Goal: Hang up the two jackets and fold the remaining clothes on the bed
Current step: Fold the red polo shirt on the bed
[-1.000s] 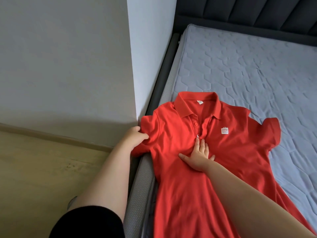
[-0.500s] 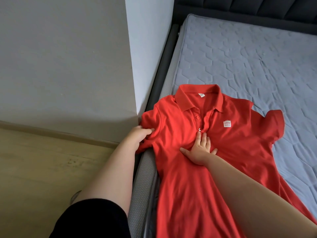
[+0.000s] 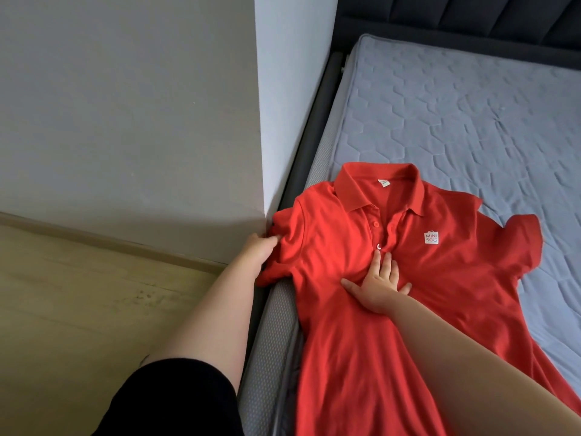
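Observation:
A red polo shirt [image 3: 440, 278] with a small white chest logo lies face up on the grey quilted mattress [image 3: 456, 114], collar pointing away from me. My left hand [image 3: 259, 250] grips the shirt's left sleeve, which hangs over the mattress edge. My right hand [image 3: 379, 286] presses flat on the chest just below the button placket, fingers straight. The shirt's hem runs out of view at the bottom.
A white wall corner [image 3: 292, 105] juts in beside the bed's dark frame [image 3: 317, 127]. A dark padded headboard [image 3: 471, 17] runs along the back. Wood floor [image 3: 94, 309] lies to the left. No jackets are in view.
My left hand has shifted slightly up along the sleeve. My right hand stays pressed on the chest, and the view has tilted a little.

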